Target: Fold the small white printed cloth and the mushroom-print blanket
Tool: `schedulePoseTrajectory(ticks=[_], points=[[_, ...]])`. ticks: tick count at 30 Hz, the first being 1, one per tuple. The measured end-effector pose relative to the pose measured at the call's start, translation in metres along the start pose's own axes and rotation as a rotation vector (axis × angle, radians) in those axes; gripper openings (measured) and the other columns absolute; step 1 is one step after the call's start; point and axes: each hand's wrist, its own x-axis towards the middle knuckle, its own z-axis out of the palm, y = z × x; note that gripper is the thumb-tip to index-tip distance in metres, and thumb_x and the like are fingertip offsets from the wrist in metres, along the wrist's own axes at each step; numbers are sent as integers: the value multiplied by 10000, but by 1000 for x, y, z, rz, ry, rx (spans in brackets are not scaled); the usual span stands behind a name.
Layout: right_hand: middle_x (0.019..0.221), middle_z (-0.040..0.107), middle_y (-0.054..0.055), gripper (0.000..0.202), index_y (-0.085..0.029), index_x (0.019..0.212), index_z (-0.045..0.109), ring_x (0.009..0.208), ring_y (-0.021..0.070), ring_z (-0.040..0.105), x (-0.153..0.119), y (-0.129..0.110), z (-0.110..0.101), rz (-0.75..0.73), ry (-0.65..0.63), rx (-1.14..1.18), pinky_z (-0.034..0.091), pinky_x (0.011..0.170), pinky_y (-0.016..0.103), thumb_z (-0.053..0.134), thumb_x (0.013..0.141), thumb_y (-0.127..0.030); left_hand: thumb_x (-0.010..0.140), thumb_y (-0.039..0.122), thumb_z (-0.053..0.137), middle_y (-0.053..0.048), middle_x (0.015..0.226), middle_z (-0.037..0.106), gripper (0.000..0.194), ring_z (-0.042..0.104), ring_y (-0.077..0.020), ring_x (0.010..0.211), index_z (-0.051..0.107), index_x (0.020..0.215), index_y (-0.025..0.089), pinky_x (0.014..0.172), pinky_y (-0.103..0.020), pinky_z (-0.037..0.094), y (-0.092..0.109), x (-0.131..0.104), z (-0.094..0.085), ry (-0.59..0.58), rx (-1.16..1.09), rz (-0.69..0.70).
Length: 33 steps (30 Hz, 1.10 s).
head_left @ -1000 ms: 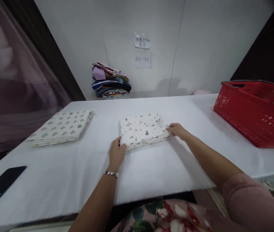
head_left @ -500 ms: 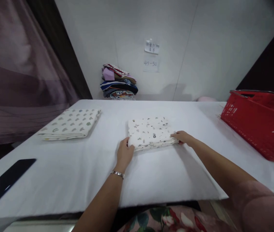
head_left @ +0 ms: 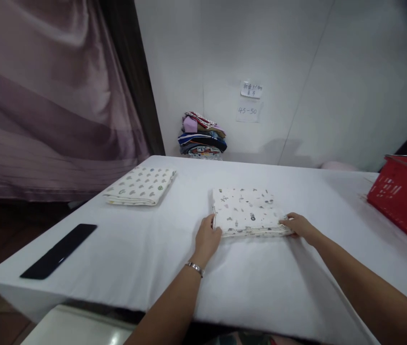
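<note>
A folded white cloth with small dark prints [head_left: 247, 211] lies in the middle of the white table [head_left: 145, 258]. My left hand [head_left: 207, 238] grips its near left corner, with a silver bracelet on the wrist. The near right corner is held by my right hand [head_left: 298, 224]. Both hands rest low on the table surface with the cloth between them.
A second folded cloth with grey-green prints [head_left: 141, 185] lies at the far left. A black flat object [head_left: 59, 250] sits near the left edge. A red plastic basket [head_left: 404, 199] stands at the right. A stack of folded clothes [head_left: 202, 136] rests by the wall.
The view has swung left, so everything sits further right in the picture. My hands keep the same hold on the cloth's near corners.
</note>
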Motion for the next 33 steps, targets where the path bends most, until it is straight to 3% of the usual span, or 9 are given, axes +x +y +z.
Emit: schedulePoseTrajectory(ticks=[3, 6, 8, 11, 14, 19, 26, 29, 33], points=[[994, 645, 138, 495, -161, 1171, 531, 894, 279, 615, 5, -5, -1, -138, 108, -296, 504, 719, 379, 593, 720, -354, 749, 185, 479, -68, 1129, 565, 473, 549, -189, 964, 486, 1222, 193, 844, -301, 421, 2, -1, 0, -9, 8, -32], [1279, 517, 140, 519, -176, 1268, 479, 1169, 295, 479, 3, -23, 7, -486, 267, -475, 399, 948, 420, 522, 769, -310, 743, 179, 485, -68, 1133, 564, 475, 539, -197, 1016, 490, 1217, 202, 864, -297, 411, 4, -2, -1, 2, 7, -37], [1382, 422, 114, 494, -187, 1285, 464, 1276, 261, 369, 0, -40, 18, -682, 279, -478, 332, 1025, 398, 459, 823, -362, 741, 182, 490, -71, 1130, 565, 473, 534, -203, 1033, 492, 1213, 202, 871, -300, 409, 4, -2, -1, 2, 7, -37], [1466, 294, 104, 537, -179, 1308, 440, 1357, 245, 222, 1, -62, 35, -821, 234, -497, 278, 1064, 392, 389, 865, -478, 741, 187, 495, -75, 1130, 562, 475, 537, -202, 1024, 489, 1216, 200, 866, -303, 414, 5, -3, -1, -4, 14, -46], [1493, 221, 126, 584, -154, 1349, 389, 1378, 267, 140, 17, -65, 45, -806, 203, -607, 231, 1078, 431, 363, 878, -498, 733, 189, 510, -76, 1116, 568, 489, 552, -195, 964, 483, 1221, 195, 843, -304, 423, 5, -3, -1, -3, 14, -48], [1479, 271, 99, 552, -207, 1365, 361, 1363, 269, 198, 49, -40, 50, -578, 122, -760, 268, 1041, 496, 276, 900, -494, 715, 215, 568, -55, 1075, 586, 536, 568, -171, 886, 467, 1242, 214, 810, -286, 429, 1, -2, 0, -34, -17, -48], [1484, 262, 94, 559, -206, 1368, 353, 1364, 267, 192, 51, -34, 53, -606, 146, -776, 266, 1039, 493, 243, 906, -500, 724, 246, 581, -61, 1114, 558, 524, 565, -157, 855, 471, 1237, 223, 799, -278, 444, -4, -3, 0, -33, -46, -54], [1482, 263, 99, 566, -200, 1368, 350, 1362, 269, 196, 50, -35, 53, -606, 138, -772, 270, 1033, 503, 235, 907, -509, 757, 327, 570, -93, 1233, 500, 527, 535, -195, 1035, 452, 1252, 189, 893, -304, 423, 4, 4, -6, -5, -15, -25], [1483, 260, 100, 557, -200, 1363, 350, 1363, 264, 193, 48, -38, 52, -606, 132, -765, 268, 1037, 493, 242, 910, -505, 821, 401, 506, -106, 1438, 311, 538, 259, -234, 1335, 409, 1302, 182, 1075, -368, 251, 31, 32, -13, 38, 174, 184]])
